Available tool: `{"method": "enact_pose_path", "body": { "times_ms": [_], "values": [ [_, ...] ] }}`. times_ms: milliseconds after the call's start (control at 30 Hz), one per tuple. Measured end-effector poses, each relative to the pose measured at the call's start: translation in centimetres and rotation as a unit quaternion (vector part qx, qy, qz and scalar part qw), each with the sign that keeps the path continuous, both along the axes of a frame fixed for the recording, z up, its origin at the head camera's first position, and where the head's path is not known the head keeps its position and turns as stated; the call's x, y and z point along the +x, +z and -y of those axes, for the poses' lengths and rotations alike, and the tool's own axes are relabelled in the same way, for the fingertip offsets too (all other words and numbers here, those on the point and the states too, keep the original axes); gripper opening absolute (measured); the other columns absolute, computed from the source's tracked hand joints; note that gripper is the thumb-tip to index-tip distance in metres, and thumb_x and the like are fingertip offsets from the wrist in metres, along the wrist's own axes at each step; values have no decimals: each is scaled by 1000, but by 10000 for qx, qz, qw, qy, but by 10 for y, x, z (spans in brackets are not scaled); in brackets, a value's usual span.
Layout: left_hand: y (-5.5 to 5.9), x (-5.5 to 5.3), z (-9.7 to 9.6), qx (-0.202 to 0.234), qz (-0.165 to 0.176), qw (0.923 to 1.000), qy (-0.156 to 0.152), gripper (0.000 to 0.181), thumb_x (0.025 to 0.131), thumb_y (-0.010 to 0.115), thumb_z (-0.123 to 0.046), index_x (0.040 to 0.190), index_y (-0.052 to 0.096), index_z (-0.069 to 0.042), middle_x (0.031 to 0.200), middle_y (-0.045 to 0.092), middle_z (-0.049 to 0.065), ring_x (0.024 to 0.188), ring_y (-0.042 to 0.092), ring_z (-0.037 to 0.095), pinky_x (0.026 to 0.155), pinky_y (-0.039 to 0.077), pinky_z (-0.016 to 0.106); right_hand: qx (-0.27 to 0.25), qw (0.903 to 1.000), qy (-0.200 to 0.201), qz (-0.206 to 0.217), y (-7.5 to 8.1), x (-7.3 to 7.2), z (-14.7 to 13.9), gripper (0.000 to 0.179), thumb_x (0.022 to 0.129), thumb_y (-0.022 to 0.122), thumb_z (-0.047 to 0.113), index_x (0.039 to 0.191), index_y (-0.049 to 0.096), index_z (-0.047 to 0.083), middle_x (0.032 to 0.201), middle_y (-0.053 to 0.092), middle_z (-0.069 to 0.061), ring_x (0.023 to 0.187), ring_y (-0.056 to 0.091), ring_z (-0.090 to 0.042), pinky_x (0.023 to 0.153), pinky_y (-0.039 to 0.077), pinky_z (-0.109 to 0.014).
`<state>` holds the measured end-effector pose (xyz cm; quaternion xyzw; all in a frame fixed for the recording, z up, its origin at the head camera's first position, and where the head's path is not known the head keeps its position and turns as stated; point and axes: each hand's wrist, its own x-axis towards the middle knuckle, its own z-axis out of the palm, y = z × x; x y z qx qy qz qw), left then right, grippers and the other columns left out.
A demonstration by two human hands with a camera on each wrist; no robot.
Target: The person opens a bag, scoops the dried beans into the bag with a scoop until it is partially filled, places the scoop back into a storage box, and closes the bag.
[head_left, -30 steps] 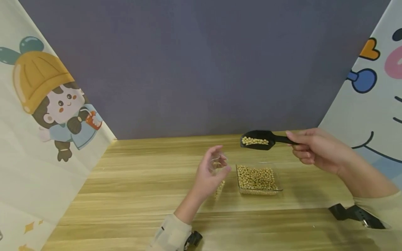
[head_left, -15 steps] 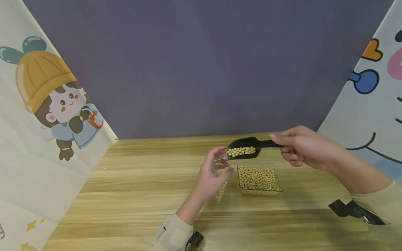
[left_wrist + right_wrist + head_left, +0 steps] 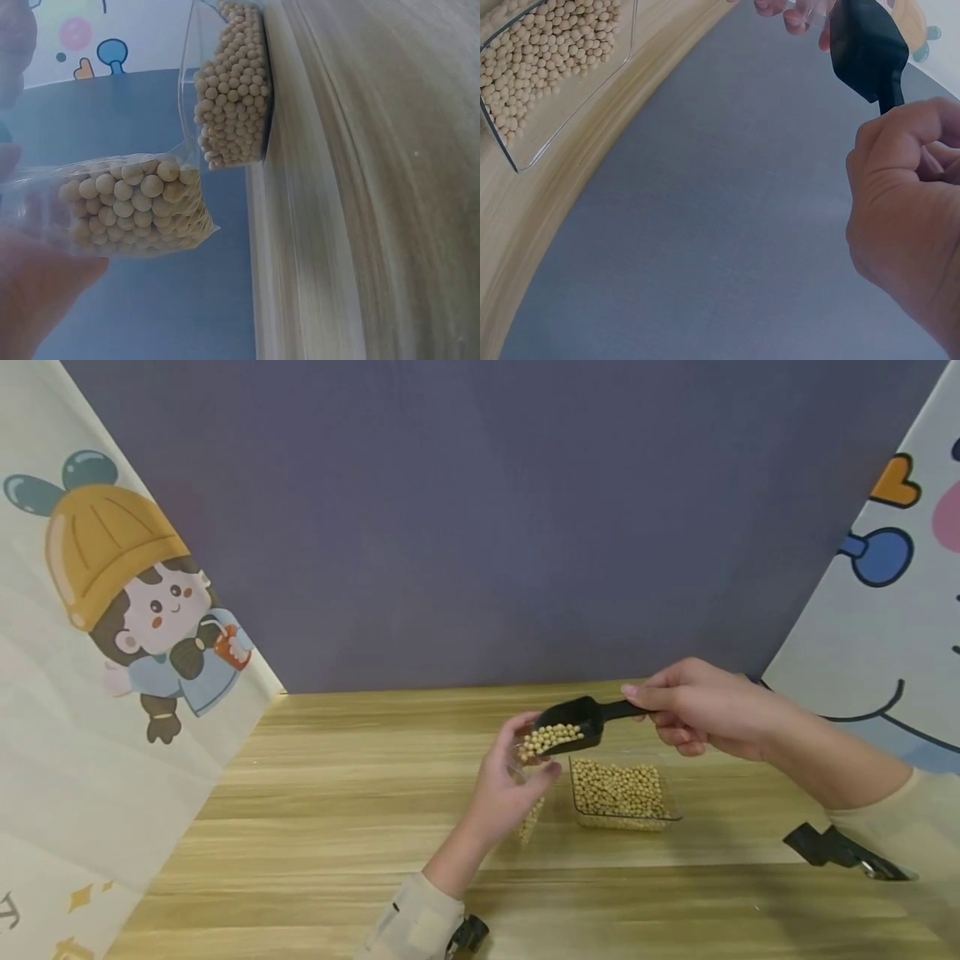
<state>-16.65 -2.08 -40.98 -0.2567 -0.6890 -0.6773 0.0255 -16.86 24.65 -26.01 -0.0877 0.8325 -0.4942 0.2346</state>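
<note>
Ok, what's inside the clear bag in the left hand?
The clear bag holds round tan beans, seen through its lower part in the left wrist view. In the head view, the left hand covers its middle, so contents there are hidden.

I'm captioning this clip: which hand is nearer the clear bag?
Left. The left hand grips the clear bag; the right hand is off to its right, gripping the black scoop.
</note>
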Motion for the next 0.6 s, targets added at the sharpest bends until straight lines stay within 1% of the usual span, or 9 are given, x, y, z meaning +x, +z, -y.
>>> {"method": "enact_pose_path", "body": {
  "times_ms": [100,167,200,233,300,333,400,467,600],
  "values": [
    [0,-1,1,49,-19,9999,95,66,91,73,-2,152,47,-10,144,60,14,127,61,25,113,51,42,45,10000,22,13,0,-1,2,51,114,49,35,137,56,-9,61,34,5,50,37,-10,50,39,-27],
    [-1,-2,1,38,-87,9998,171,67,90,74,-2,151,48,-10,144,61,14,131,60,28,117,46,48,58,10000,15,27,0,-1,3,48,113,50,35,130,59,-9,62,35,5,50,37,-10,49,40,-27],
    [-1,-2,1,31,-112,9997,206,67,90,75,-1,151,48,-10,143,61,14,131,60,29,116,45,50,71,10000,12,20,1,-2,3,47,113,50,36,127,61,-8,61,35,4,50,37,-10,49,39,-27],
    [-1,-2,1,24,-137,9997,222,67,90,74,-1,151,48,-9,143,61,14,131,60,29,116,45,51,84,10000,8,18,1,-2,4,46,113,51,36,121,62,-8,61,36,4,50,37,-10,49,39,-27],
    [-2,-3,0,-22,-191,9994,275,66,90,74,0,150,49,-9,142,62,15,128,61,28,113,48,48,119,9999,7,3,2,-2,5,46,112,52,37,115,62,-8,61,36,4,49,36,-10,49,39,-27],
    [-1,-3,0,-45,-204,9994,292,66,90,75,0,150,49,-9,141,62,16,126,61,27,111,49,46,137,9999,8,0,2,-2,5,45,112,52,37,115,62,-7,60,36,4,49,36,-10,49,39,-27],
    [-1,-2,0,-53,-204,9993,299,65,90,74,0,150,49,-9,140,61,17,121,62,24,106,52,41,180,9998,18,-26,5,-2,6,46,112,52,37,122,62,-8,60,35,4,49,36,-10,49,39,-27],
    [-1,-2,0,-54,-218,9993,298,65,90,74,0,150,49,-8,139,61,18,118,63,22,104,53,37,221,9997,25,-35,7,-2,7,47,112,52,36,126,61,-8,61,35,4,49,35,-10,49,39,-28],
    [-1,-3,0,-13,-222,9993,291,65,90,74,2,149,50,-7,137,62,19,115,63,19,102,54,34,269,9996,28,-21,10,-2,8,47,112,52,36,125,61,-9,62,35,4,50,35,-11,49,39,-28]
  ]
}}
